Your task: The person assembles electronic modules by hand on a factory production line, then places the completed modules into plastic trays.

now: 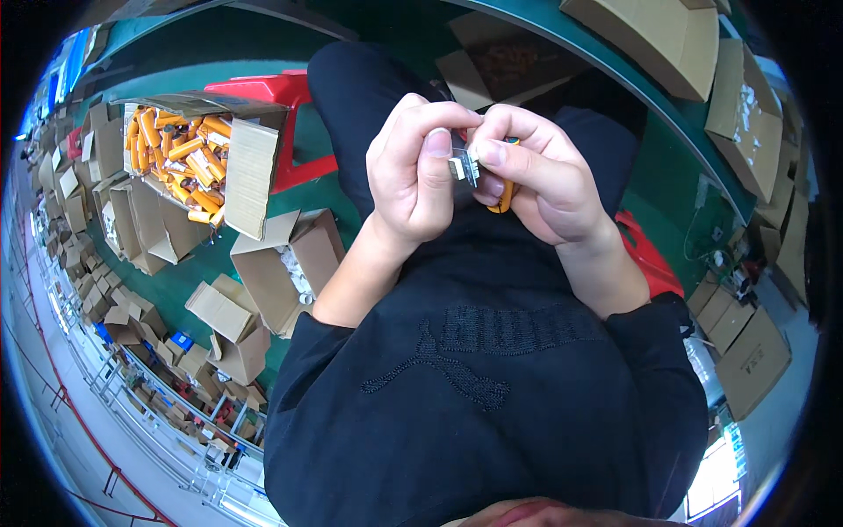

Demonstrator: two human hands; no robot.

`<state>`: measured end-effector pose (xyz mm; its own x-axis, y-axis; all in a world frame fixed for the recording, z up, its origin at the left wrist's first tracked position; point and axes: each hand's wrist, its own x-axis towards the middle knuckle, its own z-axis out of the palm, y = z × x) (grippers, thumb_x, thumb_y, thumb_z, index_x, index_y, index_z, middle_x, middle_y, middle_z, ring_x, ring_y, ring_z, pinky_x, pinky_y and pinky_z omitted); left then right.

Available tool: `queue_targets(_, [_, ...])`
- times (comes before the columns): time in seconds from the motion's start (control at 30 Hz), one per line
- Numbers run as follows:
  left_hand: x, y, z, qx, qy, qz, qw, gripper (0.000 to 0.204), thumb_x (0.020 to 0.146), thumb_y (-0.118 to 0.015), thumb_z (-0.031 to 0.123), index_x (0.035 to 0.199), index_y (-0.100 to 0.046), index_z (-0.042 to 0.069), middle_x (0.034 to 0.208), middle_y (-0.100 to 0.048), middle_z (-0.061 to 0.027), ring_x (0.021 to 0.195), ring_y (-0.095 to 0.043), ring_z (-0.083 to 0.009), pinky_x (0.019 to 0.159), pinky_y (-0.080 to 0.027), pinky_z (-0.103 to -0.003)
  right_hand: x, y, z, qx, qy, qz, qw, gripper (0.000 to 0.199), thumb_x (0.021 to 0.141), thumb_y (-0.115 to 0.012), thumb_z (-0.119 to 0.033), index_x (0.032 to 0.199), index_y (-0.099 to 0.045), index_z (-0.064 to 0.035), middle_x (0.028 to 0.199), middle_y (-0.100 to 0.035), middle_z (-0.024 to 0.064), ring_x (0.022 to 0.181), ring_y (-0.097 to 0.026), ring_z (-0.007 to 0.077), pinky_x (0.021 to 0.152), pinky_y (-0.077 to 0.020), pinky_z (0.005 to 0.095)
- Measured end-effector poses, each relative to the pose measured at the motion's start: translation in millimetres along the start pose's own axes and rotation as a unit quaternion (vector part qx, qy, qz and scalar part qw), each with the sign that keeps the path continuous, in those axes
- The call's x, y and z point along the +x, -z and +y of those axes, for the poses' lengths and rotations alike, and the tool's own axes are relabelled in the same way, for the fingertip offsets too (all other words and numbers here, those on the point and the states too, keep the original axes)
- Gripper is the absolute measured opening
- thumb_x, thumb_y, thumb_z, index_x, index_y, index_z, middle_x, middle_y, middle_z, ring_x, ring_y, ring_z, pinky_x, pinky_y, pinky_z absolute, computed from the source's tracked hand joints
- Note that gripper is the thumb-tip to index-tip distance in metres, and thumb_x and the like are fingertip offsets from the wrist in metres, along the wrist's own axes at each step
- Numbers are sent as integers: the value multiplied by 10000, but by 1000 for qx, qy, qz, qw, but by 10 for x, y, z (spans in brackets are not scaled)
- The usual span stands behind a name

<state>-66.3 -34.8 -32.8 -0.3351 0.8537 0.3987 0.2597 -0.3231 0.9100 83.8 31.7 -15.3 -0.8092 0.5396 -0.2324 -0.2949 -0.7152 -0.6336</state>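
Observation:
Both of my hands meet in front of my lap, fingers bent in close. My left hand [413, 171] pinches a small circuit board [465, 169] with a pale block on it, between thumb and forefinger. At the board's other edge are the thumb and fingertips of my right hand [549, 180]. Beneath those fingers an orange piece with dark edges [502, 198] sticks out, tucked in the right palm. Most of it is hidden, so its kind cannot be told.
On the left, an open cardboard box [253, 180] holds many orange cylinders [184, 158]. Below it stands another open carton [263, 259] with white pieces. A red stool [303, 171] shows beside my leg. Cardboard trays [742, 123] sit on the bench at upper right.

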Motion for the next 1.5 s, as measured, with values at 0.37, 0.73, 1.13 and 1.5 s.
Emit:
queue_targets(0.37, [-66, -75, -10, -9, 14, 32, 999, 230, 998, -466, 111, 1052, -671, 21, 886, -611, -99, 708, -490, -159, 629, -419, -270, -39, -93, 192, 112, 26, -2, 993, 110, 1040, -590, -119, 1060, -657, -34, 888, -626, 51, 701, -552, 90, 630, -466, 210])
queue_targets(0.73, [-36, -82, 37, -7, 26, 8, 1000, 246, 1024, -454, 140, 1063, -664, 18, 892, -607, -96, 698, -493, -159, 629, -417, -271, -61, -58, 175, 148, 13, -15, 989, 113, 1047, -579, -121, 1073, -652, -38, 890, -618, 49, 713, -541, 86, 644, -469, 217])
queue_targets(1.13, [-22, -127, 166, -52, 99, 26, 993, 233, 1040, -465, 139, 1057, -662, 17, 899, -615, -90, 717, -539, -141, 656, -452, -253, -37, -43, 192, 244, -36, -46, 968, 182, 1077, -539, -176, 1128, -631, -28, 909, -595, 42, 719, -537, 88, 632, -472, 231])
queue_targets(1.5, [-26, -141, 187, -50, 60, 8, 997, 241, 1059, -459, 139, 1053, -663, 10, 911, -618, -91, 724, -543, -135, 670, -460, -250, -79, -32, 180, 214, -18, -54, 975, 202, 1078, -548, -187, 1154, -645, -27, 872, -596, 35, 690, -539, 83, 620, -471, 234])
